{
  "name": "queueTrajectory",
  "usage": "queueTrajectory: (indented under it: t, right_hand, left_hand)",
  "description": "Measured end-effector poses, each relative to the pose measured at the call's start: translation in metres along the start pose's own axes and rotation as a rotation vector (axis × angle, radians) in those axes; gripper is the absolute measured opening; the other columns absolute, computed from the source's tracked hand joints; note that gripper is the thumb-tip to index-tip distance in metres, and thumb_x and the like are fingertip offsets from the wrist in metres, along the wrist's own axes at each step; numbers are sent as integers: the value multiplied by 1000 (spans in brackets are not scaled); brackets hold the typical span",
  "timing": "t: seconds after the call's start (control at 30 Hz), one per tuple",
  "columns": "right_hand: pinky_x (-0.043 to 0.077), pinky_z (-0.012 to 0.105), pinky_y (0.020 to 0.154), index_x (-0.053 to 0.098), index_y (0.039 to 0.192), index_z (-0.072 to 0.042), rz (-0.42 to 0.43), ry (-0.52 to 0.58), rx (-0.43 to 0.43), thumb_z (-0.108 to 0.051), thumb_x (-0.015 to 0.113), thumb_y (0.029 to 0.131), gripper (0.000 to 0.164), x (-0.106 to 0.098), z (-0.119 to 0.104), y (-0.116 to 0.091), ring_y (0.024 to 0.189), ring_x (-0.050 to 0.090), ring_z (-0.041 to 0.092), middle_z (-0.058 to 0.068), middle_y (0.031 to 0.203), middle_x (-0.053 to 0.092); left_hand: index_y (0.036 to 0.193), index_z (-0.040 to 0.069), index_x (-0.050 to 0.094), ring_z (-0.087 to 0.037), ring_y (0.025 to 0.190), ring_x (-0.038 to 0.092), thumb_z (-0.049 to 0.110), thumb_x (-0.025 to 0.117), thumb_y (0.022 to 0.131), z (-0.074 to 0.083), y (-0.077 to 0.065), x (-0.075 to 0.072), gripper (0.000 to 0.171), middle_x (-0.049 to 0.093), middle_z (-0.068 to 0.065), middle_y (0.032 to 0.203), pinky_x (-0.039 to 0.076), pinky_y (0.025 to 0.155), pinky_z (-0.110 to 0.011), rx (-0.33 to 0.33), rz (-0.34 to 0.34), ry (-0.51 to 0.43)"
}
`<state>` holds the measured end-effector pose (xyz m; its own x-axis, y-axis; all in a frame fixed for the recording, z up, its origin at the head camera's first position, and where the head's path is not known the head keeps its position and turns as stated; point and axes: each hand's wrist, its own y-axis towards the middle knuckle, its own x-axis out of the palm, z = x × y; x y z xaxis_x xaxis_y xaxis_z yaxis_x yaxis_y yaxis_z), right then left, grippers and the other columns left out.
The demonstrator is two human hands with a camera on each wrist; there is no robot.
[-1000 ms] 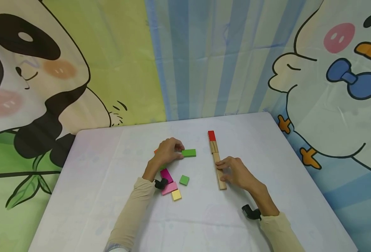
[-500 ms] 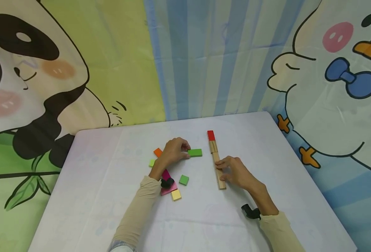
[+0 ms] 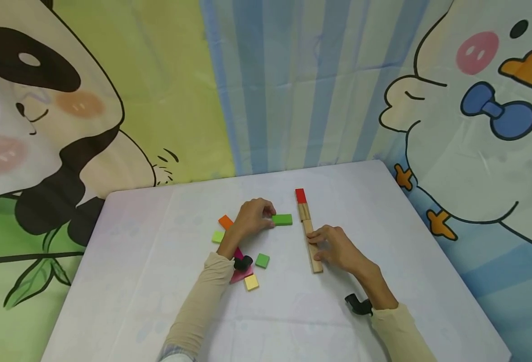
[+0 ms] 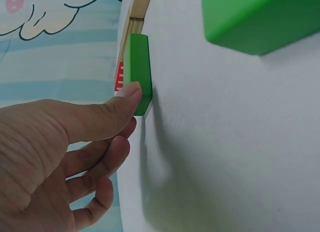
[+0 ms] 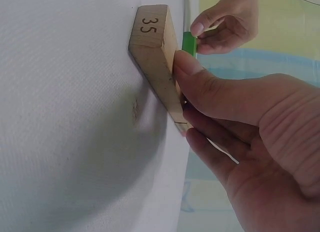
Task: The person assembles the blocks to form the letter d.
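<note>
My left hand (image 3: 253,216) pinches a green rectangular block (image 3: 284,219) by its left end, thumb on the near side. That block lies a short gap left of a row of wooden pieces. My right hand (image 3: 338,247) holds the long plain wooden block (image 3: 315,261) at the row's near end, thumb on its right side; some fingers are hidden there. The number 35 is stamped on that block's near end (image 5: 148,26). Beyond it come a grooved wooden piece (image 3: 304,212) and a red piece (image 3: 300,196) at the far end.
Left of the row lie a green square block (image 3: 262,260), a yellow block (image 3: 251,282), a pink block (image 3: 242,274), an orange block (image 3: 225,221) and a lime block (image 3: 218,237). My left wrist partly covers a magenta block (image 3: 238,253). A cartoon curtain stands behind the white table (image 3: 148,281).
My left hand has slid the green rectangular block right, toward the wooden row, uncovering the orange and lime blocks. My right hand stays on the wooden block.
</note>
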<state>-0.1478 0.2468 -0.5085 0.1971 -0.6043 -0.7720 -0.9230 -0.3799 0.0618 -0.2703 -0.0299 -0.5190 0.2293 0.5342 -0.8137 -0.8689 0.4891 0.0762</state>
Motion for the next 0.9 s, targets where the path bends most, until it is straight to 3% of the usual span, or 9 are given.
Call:
queueTrajectory:
  t: [0.17,0.57,0.9]
  right_hand:
    - [53,59,112,79,124,6,-13,2,9,4,93,78,48,1,-1,-1,131,69,42,16,136,77]
    - [53,59,114,79,125,4,-10,8,15,4,94,78,49,1,-1,0,132,69,40,14,136,77]
    - [53,59,113,79,125,5,-7,-15,15,5,94,78,49,0,-1,1,131,69,40,15,136,77]
  left_hand:
    - [100,12,81,-17,88,67,14,95,84,0,3,6,21,77,-1,91,52,85,-37,-10,3,2]
    - [102,11,80,-17,88,66,16,93,87,7,11,10,22,76,-1,92,50,86,-38,46,-16,52]
    - [104,11,79,-18,90,64,17,92,89,12,14,14,21,74,0,92,49,90,-39,16,-18,28]
